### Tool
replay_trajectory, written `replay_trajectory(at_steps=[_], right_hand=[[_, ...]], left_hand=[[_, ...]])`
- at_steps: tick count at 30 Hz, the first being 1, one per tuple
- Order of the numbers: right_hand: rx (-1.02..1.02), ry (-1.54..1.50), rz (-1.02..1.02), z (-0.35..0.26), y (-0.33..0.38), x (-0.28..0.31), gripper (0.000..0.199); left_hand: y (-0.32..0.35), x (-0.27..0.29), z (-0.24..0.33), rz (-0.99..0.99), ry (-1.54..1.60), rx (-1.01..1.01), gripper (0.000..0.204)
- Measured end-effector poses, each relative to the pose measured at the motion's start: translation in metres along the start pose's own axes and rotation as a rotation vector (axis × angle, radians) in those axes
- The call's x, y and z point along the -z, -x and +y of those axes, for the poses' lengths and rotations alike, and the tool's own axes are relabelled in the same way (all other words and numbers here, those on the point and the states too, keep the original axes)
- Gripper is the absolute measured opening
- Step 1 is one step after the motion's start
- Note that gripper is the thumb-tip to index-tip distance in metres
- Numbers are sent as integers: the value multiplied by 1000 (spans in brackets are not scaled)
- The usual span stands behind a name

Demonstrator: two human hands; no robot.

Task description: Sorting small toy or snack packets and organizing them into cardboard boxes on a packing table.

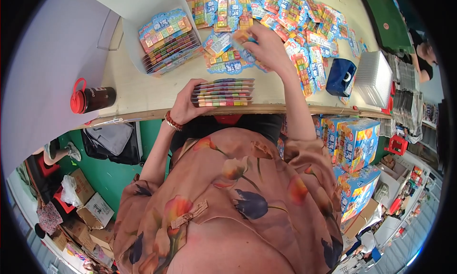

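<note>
My left hand [186,104] is closed round one end of a stack of flat blister packs [223,92], held on edge at the table's front. Coloured blocks show along the packs. Farther off, my right hand [266,48] pinches a single blister pack [244,37], blurred, above the loose ones. A spread of loose blister packs [228,12] with blue cards and rows of coloured pieces covers the back of the table. To the left stands an opened white display box [131,40] with a row of the same packs [171,45] inside.
A dark bottle with a red lid [93,99] stands at the table's left. On the right are a blue tape dispenser [341,77] and a clear ribbed plastic container [374,79]. Printed blue cartons [357,145] are stacked below the table's right edge [328,110]. Another person [423,55] is at far right.
</note>
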State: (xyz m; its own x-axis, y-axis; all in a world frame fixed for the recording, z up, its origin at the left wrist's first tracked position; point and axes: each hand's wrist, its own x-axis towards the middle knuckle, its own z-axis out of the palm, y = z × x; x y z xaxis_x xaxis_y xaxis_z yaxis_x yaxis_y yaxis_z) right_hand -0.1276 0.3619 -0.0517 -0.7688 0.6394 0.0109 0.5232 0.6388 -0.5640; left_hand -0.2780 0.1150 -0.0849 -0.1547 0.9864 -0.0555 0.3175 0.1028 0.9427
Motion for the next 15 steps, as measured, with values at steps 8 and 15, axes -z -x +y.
replay_trajectory(at_steps=[8, 15], right_hand=[[-248, -1038, 204, -13, 76, -14, 13], [-247, -787, -144, 17, 106, -14, 23]], left_hand=[[-5, 1, -6, 113, 307, 5, 77], [-7, 11, -4, -88, 279, 89, 76]])
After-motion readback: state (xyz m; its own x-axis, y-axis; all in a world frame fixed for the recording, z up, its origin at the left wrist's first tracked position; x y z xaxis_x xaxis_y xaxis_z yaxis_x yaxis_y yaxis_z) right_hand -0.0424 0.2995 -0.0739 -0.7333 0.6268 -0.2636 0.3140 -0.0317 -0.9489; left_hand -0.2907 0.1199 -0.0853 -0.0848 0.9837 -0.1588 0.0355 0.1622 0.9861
